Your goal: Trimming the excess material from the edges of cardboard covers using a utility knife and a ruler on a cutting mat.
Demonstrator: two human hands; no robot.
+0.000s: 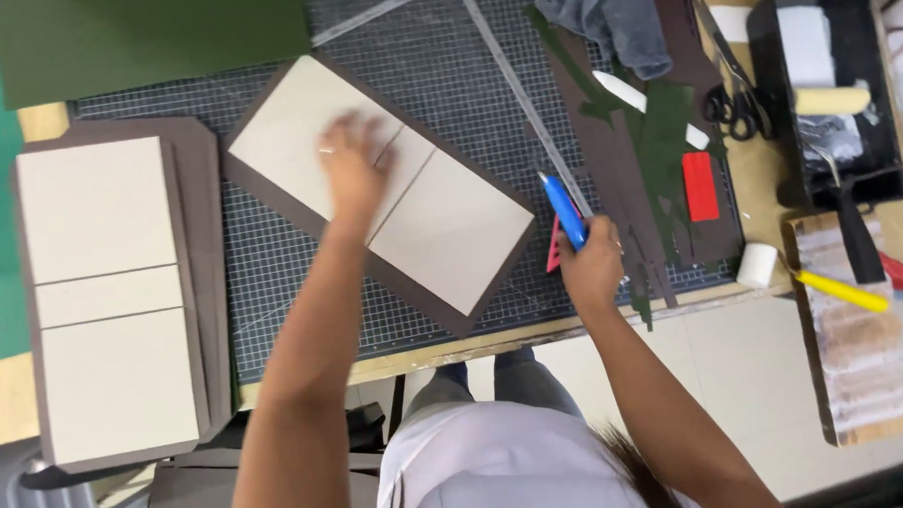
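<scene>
A brown sheet with pale grey boards (440, 224) glued on it lies tilted on the dark gridded cutting mat (292, 280), near the middle of the workbench. It carries two large boards with a narrow strip between them. The left hand (352, 170) lies flat on it, palm down, fingers spread narrowly over the far-left board and the strip; the hand is blurred. A ring shows on one finger.

Just right of the sheet, the right hand (592, 267) is closed around a blue-handled knife (564, 210), whose tip points far and slightly left. A small pink triangle tool (556, 252) lies touching the hand's left side, just off the sheet's right corner. A long clear ruler (511, 87) runs diagonally across the mat from the far edge toward the knife.

To the left, a second brown sheet with the same three boards (108, 296) lies squared up, half off the mat. A dark green sheet (154, 34) lies at the far left.

To the right lie brown and green offcut strips (658, 147), a white bone folder (647, 107), a red block (700, 186), black scissors (732, 109) and a roll of white tape (757, 265). Farther right stand a black paint tray (873, 149) with a roller (831, 100) in it, and a yellow-handled brush (838, 289) on a glue-smeared board (861, 370).
</scene>
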